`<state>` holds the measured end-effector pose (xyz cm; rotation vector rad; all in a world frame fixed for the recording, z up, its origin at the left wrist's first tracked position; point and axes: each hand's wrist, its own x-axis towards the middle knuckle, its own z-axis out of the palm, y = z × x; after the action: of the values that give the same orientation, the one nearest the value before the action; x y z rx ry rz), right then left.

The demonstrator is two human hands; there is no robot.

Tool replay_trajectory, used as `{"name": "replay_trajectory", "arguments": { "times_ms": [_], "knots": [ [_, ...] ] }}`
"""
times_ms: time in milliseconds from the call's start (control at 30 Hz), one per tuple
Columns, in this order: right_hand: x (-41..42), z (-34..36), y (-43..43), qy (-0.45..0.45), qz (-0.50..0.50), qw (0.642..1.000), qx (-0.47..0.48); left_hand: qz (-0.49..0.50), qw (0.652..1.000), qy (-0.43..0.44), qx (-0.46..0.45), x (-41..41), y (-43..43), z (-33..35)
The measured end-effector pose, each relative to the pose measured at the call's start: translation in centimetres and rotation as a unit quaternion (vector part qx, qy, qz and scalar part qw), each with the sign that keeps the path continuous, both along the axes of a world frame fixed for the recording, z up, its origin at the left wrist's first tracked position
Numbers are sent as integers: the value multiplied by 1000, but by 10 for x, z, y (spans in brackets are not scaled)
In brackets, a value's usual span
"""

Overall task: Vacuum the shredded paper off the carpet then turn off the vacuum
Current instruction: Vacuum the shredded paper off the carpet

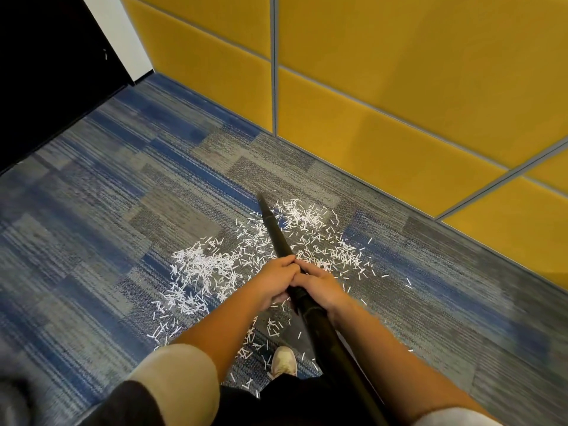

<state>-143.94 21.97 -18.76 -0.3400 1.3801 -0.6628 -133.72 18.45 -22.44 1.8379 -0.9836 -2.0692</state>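
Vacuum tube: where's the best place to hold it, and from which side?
Probably the vacuum tube's middle, where the thin front section meets the thicker rear one. It slopes down and away to the carpet, so come from above, as the left hand and right hand do, one each side, clear of the shredded paper.

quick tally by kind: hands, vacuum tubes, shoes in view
hands: 2, left hand and right hand, both gripping the tube
vacuum tube: 1
shoe: 1
total: 4
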Motion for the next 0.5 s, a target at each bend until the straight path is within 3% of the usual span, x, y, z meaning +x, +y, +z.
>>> {"name": "replay_trajectory", "arguments": {
  "times_ms": [500],
  "knots": [
    [-15, -11, 0, 44, -23, 999, -5, -27, 1000, -11, -2, -22, -6, 15]
  ]
}}
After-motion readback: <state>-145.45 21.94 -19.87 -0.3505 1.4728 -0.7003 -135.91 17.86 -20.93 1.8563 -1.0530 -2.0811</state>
